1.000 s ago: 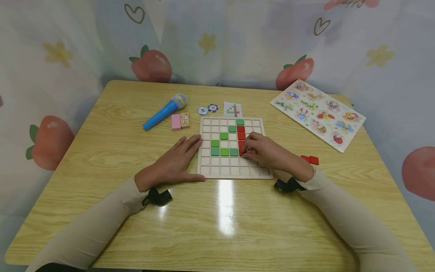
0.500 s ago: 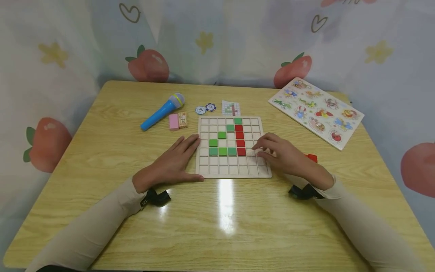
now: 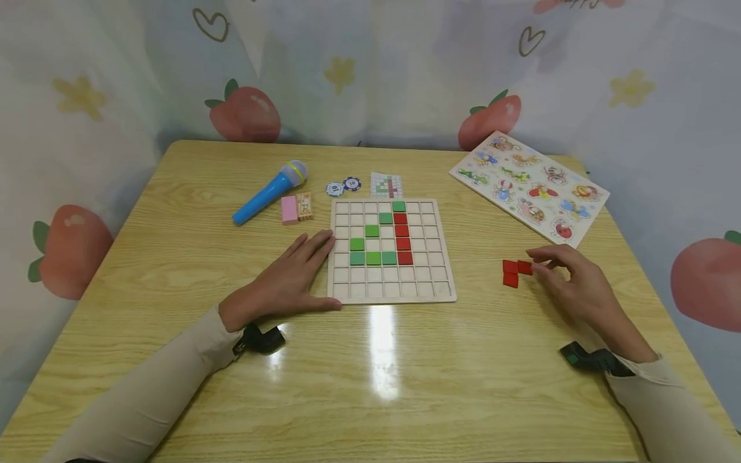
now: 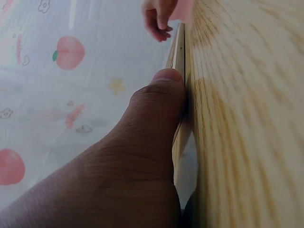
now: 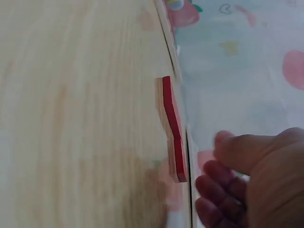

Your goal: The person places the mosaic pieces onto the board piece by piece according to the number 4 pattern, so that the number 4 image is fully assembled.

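Since the earlier frame the right hand (image 3: 573,286) has left the grid board (image 3: 391,251) and now sits at the right of the frame, beside the loose red tiles (image 3: 515,271) on the table (image 3: 173,225). Its fingers are loosely curled, the tips touching or almost touching the nearest red tile; whether they pinch it cannot be told. The right wrist view shows the tiles edge-on, just ahead of the fingertips (image 5: 223,142).

On the board, red tiles now fill a full column of four, down to the row of green ones, with nothing covering them.

Unmoved, the left hand (image 3: 286,283) lies flat at the board's left edge, fingers straight, thumb (image 4: 161,109) pressed against its lower rim.

At upper left lies a blue toy microphone (image 3: 269,191); at upper right, an animal puzzle (image 3: 528,186).
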A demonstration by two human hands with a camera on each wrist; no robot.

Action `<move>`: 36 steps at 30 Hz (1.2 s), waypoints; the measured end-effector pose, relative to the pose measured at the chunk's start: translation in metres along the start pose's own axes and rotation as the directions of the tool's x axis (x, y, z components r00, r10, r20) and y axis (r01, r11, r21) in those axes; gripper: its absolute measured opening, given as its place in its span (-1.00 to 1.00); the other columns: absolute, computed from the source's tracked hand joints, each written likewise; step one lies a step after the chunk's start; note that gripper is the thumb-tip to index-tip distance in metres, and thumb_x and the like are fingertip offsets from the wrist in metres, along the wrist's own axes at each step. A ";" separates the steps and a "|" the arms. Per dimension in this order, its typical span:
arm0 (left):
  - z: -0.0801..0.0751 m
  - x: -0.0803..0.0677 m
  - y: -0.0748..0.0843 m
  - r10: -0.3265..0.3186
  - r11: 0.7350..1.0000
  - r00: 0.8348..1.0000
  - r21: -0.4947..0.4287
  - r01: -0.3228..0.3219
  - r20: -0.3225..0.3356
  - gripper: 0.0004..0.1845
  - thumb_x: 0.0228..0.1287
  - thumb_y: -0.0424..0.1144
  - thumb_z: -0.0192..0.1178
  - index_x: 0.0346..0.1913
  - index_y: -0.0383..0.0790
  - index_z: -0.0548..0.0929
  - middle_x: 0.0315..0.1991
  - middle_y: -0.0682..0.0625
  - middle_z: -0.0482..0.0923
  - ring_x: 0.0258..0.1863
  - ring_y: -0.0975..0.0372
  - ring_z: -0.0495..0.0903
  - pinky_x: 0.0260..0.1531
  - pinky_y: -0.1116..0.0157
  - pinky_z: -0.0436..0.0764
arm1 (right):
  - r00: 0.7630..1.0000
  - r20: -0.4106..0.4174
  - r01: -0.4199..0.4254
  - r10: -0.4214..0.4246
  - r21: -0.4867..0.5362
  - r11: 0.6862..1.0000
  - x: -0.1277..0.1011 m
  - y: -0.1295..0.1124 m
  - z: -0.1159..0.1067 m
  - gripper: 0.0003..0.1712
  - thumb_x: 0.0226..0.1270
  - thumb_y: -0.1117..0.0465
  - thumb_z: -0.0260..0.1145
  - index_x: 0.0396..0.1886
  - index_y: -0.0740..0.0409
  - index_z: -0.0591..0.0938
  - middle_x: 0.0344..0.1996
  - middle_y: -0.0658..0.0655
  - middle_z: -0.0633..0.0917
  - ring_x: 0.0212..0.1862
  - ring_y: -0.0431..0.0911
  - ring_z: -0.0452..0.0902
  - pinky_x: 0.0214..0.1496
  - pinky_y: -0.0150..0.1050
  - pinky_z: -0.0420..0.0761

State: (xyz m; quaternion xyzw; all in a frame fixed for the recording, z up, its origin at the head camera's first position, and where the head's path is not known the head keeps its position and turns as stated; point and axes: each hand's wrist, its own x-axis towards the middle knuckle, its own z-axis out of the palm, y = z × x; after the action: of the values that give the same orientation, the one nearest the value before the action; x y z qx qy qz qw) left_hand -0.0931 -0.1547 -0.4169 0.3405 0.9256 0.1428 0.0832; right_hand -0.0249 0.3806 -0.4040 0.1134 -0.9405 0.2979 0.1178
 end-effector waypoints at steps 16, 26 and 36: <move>0.001 -0.002 -0.003 -0.001 1.000 1.000 -0.012 0.001 -0.002 0.41 0.16 0.64 0.22 0.76 -0.22 -0.14 0.80 -0.09 -0.22 0.79 0.02 -0.11 0.80 -0.04 -0.17 | 0.997 0.029 0.080 -0.078 -0.095 0.992 0.000 0.012 0.011 -0.65 0.36 0.44 0.48 0.11 0.17 0.77 0.00 0.16 0.70 -0.14 -0.55 0.36 -0.16 -0.60 0.42; 0.001 -0.002 -0.002 -0.007 1.000 1.000 -0.022 0.007 0.010 0.41 0.18 0.62 0.24 0.76 -0.22 -0.15 0.80 -0.08 -0.24 0.79 0.04 -0.13 0.80 -0.02 -0.19 | 0.995 0.055 0.083 -0.079 -0.076 0.994 0.001 0.007 0.008 -0.66 0.34 0.47 0.47 0.08 0.23 0.72 -0.05 0.18 0.68 -0.17 -0.61 0.35 -0.20 -0.66 0.46; 0.000 -0.001 -0.002 -0.006 1.000 1.000 -0.010 0.007 0.011 0.41 0.17 0.65 0.21 0.76 -0.21 -0.15 0.80 -0.06 -0.24 0.79 0.06 -0.13 0.80 0.00 -0.19 | 0.978 0.111 0.181 -0.175 -0.047 0.982 0.015 -0.030 0.009 -0.55 0.25 0.50 0.53 0.12 0.15 0.71 -0.04 0.14 0.69 -0.23 -0.42 0.42 -0.26 -0.56 0.50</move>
State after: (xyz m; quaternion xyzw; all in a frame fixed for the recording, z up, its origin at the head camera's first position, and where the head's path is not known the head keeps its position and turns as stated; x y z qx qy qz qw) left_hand -0.0936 -0.1565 -0.4176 0.3378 0.9255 0.1453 0.0906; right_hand -0.0319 0.3490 -0.3907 0.2094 -0.9395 0.2531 0.0971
